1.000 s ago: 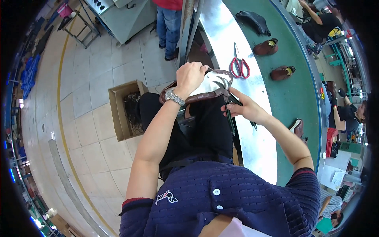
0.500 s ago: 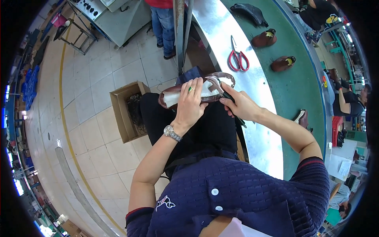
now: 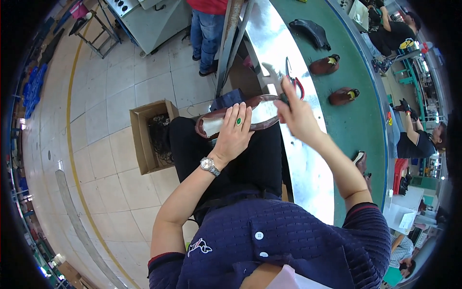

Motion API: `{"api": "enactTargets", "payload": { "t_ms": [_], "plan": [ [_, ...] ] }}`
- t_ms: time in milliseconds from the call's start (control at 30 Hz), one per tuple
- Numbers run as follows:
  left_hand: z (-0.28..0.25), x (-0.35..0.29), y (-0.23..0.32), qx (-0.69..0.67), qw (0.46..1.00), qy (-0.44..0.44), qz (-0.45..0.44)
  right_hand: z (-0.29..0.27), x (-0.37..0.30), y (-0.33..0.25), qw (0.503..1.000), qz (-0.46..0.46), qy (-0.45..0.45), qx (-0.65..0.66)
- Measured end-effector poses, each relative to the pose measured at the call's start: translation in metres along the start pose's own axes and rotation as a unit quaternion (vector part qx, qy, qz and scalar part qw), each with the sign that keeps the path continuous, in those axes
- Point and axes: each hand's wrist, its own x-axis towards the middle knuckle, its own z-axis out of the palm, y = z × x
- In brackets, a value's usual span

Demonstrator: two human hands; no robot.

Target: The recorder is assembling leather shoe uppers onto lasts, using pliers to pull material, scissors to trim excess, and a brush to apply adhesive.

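A brown shoe upper (image 3: pixel 211 126) lies bottom up across my lap, its pale underside (image 3: pixel 262 111) facing me. My left hand (image 3: pixel 235 127), with a green-stone ring and a wristwatch, holds it down with fingers laid across the middle. Above the shoe's right end, my right hand (image 3: pixel 299 113) is closed round the dark handle of what look like lasting pincers. Their metal head (image 3: pixel 273 74) is raised off the shoe and smeared by motion. Red-handled scissors (image 3: pixel 299 87) lie just beyond my right hand, partly hidden by it.
The scissors rest on a shiny metal ledge (image 3: pixel 308 183) along a green work belt (image 3: pixel 356 127). Brown shoes (image 3: pixel 343 96) and a black piece (image 3: pixel 312 33) lie on the belt. An open cardboard box (image 3: pixel 139 139) stands left of my knees, near a metal post (image 3: pixel 230 48). Other people work nearby.
My right hand has lifted the pincers off the shoe's underside and swung their head up and away. My left hand stays on the shoe.
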Motion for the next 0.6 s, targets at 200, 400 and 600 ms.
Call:
{"api": "enactTargets", "payload": {
  "t_ms": [200, 400, 600],
  "plan": [
    [0.005, 0.002, -0.005, 0.028, 0.999, 0.028, -0.025, -0.011, 0.01, -0.008, 0.978, 0.089, -0.184, -0.044],
    [0.001, 0.004, -0.002, 0.031, 0.999, -0.002, -0.025, 0.015, 0.009, 0.042, 0.98, 0.014, -0.126, -0.156],
    [0.003, 0.007, 0.002, 0.041, 0.998, 0.015, -0.039, 0.016, 0.008, 0.038, 0.98, 0.058, -0.13, -0.136]
  ]
}}
